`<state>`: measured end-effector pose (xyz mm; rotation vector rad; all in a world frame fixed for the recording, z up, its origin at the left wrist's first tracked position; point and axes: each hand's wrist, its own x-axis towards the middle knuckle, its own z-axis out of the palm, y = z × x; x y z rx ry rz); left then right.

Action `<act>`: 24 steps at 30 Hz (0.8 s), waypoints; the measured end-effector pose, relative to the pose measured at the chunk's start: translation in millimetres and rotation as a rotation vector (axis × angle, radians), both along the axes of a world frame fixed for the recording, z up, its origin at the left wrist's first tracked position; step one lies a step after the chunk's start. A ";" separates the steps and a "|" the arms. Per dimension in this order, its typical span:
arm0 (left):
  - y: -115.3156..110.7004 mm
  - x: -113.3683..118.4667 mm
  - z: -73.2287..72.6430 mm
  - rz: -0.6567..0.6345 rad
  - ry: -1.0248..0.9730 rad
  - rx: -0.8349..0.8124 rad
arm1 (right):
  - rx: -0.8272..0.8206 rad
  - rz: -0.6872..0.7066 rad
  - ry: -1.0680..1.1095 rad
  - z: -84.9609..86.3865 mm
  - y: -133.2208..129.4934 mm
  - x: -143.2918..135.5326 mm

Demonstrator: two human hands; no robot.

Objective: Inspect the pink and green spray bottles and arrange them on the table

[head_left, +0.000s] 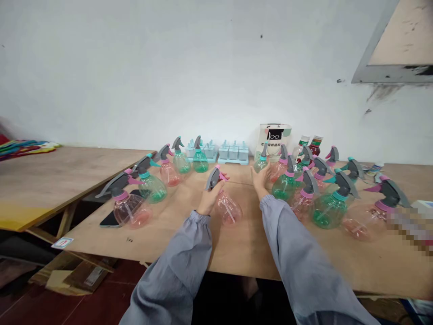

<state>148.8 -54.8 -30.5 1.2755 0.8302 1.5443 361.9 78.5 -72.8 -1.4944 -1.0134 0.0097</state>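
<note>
My left hand [210,197] is wrapped around the neck of a pink transparent spray bottle [230,210] with a grey head and pink trigger. The bottle leans a little, its base at the table. Farther back, my right hand [261,179] grips a green transparent spray bottle [260,164] with a blue collar, thumb on its left and fingers on its right. Close to that hand on the right are another pink spray bottle [278,171] and a green spray bottle [283,187] with a pink collar.
Several pink and green spray bottles line both sides of the wooden table [189,243]. Along the wall stand light blue popsicle molds [233,153], a printed box [274,135] and a red-filled bottle [315,146]. A phone [110,220] lies at left. Another table [67,180] adjoins there.
</note>
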 end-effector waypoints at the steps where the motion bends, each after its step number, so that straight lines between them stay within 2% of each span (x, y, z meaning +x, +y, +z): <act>1: -0.4 -0.6 0.4 -0.019 -0.010 -0.004 | -0.035 -0.026 -0.014 -1.4 0.5 0.6; 4: -0.4 -3.8 3.2 -0.055 -0.071 -0.052 | -0.084 -0.021 -0.067 -7.5 -5.4 0.9; 7: 2.0 -8.6 6.3 -0.112 -0.159 -0.126 | -0.031 0.095 -0.106 -19.4 -25.6 -1.3; 12: 9.2 -13.8 4.2 -0.212 -0.249 -0.196 | 0.115 0.321 -0.153 -41.3 -93.7 -0.4; 15: 11.4 -12.3 0.1 -0.244 -0.286 -0.173 | 0.142 0.394 -0.176 -46.6 -135.6 4.5; 17: 11.4 -10.5 -1.7 -0.259 -0.293 -0.157 | 0.131 0.422 -0.185 -46.8 -153.0 7.9; 20: 11.2 -9.1 -3.1 -0.253 -0.302 -0.149 | 0.124 0.446 -0.189 -44.8 -160.8 10.6; 24: 13.4 -10.5 -5.1 -0.233 -0.326 -0.148 | 0.117 0.462 -0.193 -42.9 -156.2 10.4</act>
